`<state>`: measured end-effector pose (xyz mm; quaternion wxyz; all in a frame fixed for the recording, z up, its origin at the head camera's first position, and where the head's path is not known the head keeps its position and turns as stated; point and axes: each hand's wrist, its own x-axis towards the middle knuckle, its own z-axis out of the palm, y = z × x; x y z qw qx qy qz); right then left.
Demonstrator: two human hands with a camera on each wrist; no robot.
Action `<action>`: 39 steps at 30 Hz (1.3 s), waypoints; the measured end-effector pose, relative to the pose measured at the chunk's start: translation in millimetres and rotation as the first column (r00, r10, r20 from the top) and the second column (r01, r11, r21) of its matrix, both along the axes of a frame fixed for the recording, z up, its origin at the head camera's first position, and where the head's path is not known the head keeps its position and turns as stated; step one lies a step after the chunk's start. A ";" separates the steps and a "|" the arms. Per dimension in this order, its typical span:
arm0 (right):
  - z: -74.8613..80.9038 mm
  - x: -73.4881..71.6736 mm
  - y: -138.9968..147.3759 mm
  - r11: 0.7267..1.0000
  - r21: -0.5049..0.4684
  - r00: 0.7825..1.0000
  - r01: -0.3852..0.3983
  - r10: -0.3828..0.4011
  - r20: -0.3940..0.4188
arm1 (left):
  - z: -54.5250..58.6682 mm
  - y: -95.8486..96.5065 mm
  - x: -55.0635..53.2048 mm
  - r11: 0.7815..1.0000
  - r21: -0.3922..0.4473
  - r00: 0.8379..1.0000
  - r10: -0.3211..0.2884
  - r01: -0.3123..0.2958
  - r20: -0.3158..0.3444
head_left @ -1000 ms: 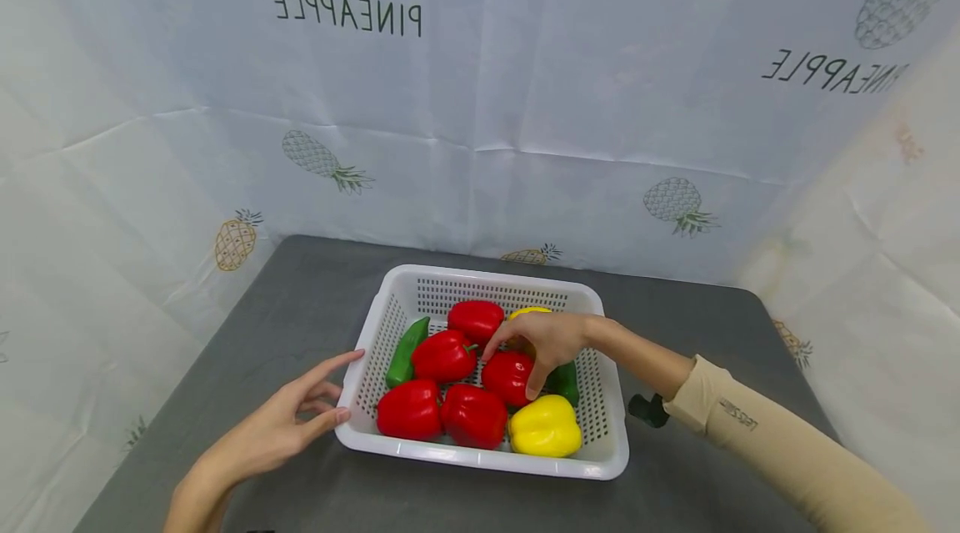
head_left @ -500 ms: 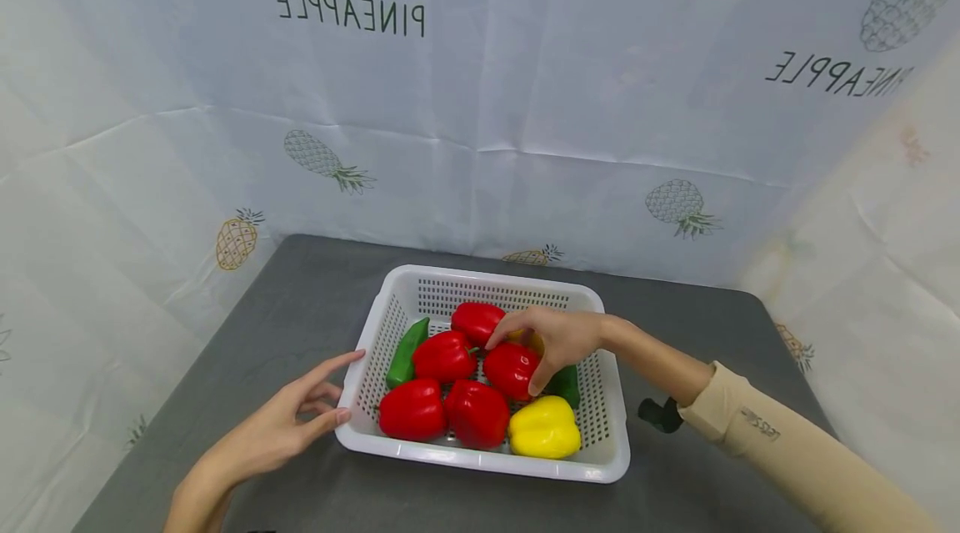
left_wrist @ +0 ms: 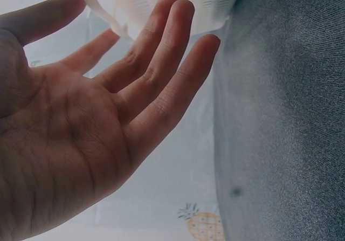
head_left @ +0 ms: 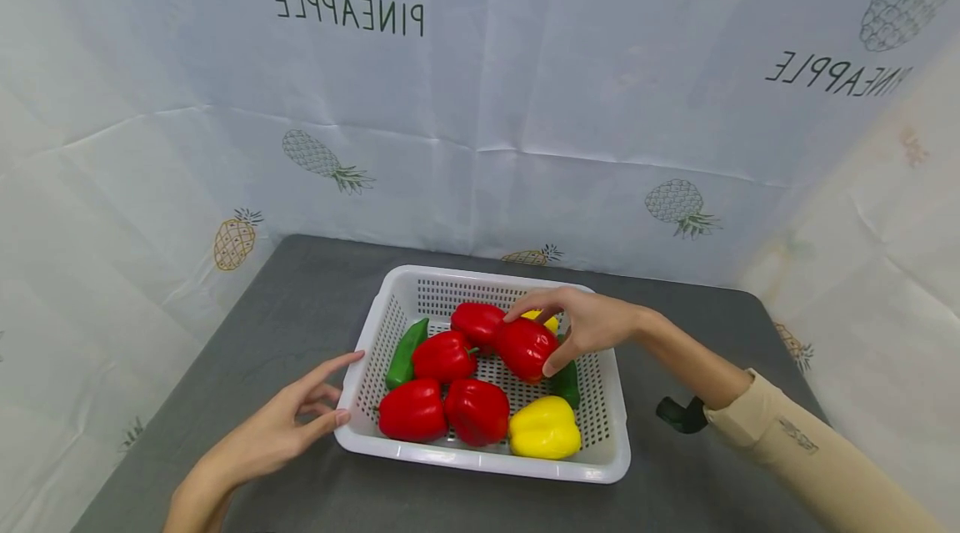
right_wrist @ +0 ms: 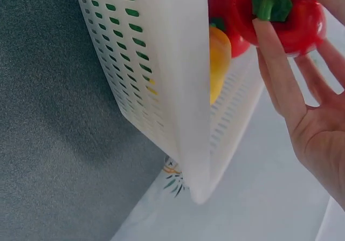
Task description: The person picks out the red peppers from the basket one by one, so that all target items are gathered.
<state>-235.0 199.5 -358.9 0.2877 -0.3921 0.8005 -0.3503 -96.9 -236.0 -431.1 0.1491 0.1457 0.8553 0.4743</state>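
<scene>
In the head view my right hand holds a red bell pepper between thumb and fingers, raised above the others inside the white plastic basket. The right wrist view shows the pepper's green stem, one finger lying right beside it. My left hand is at the basket's left side, index fingertip and thumb at the rim, the other fingers loosely bent. Seen from the left wrist, its palm faces the camera and grips nothing.
More red bell peppers, a yellow bell pepper and a long green pepper lie in the basket. Another yellow one and a green one are partly hidden by the right hand. The basket stands on a dark grey table before a pineapple-print curtain.
My right hand has gripped the red bell pepper and lifted it up and to the right from among the others. The left hand stays at the basket's rim.
</scene>
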 end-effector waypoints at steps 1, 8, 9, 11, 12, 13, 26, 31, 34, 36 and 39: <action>0.6 0.5 2.0 1.000 -0.006 1.000 0.011 -0.011 0.003 | -0.2 -0.1 0.1 1.000 -0.001 1.000 0.002 -0.002 0.002; 4.8 3.6 13.7 0.997 -0.054 0.998 0.055 -0.056 -0.011 | -1.3 -0.9 0.2 1.000 -0.002 1.000 -0.003 0.003 -0.012; 5.7 4.1 15.1 0.996 -0.055 0.997 0.064 -0.066 -0.027 | -1.3 -1.0 0.1 1.000 -0.003 1.000 -0.004 0.004 -0.015; 6.8 5.0 18.4 0.995 -0.062 0.995 0.079 -0.083 -0.063 | -1.7 -0.9 0.1 1.000 -0.005 1.000 -0.005 0.005 -0.018; 7.5 5.4 20.0 0.994 -0.067 0.992 0.089 -0.094 -0.079 | -1.9 -0.8 0.0 1.000 -0.004 1.000 -0.005 0.005 -0.016; 8.4 6.0 21.8 0.992 -0.074 0.990 0.101 -0.107 -0.091 | -2.1 -0.8 -0.1 1.000 -0.004 1.000 -0.003 0.003 -0.013; 16.4 9.6 51.4 0.951 -0.206 0.946 0.229 -0.267 -0.183 | -2.4 -0.6 -0.4 1.000 0.013 1.000 -0.007 0.007 0.013; 15.3 10.3 63.8 0.931 -0.267 0.942 0.248 -0.297 -0.158 | -2.4 -0.7 -0.4 1.000 0.012 1.000 -0.013 0.013 0.010; 14.6 11.0 70.7 0.916 -0.303 0.944 0.262 -0.309 -0.116 | -2.8 -1.8 -0.1 0.999 0.020 1.000 -0.027 0.027 -0.008; 14.3 11.9 74.9 0.907 -0.322 0.944 0.273 -0.316 -0.089 | -3.4 -2.8 -0.2 0.999 0.031 0.999 -0.042 0.042 -0.022; 13.5 14.3 81.0 0.894 -0.338 0.941 0.295 -0.333 -0.059 | -4.5 -4.0 -0.6 0.997 0.049 0.997 -0.063 0.065 -0.037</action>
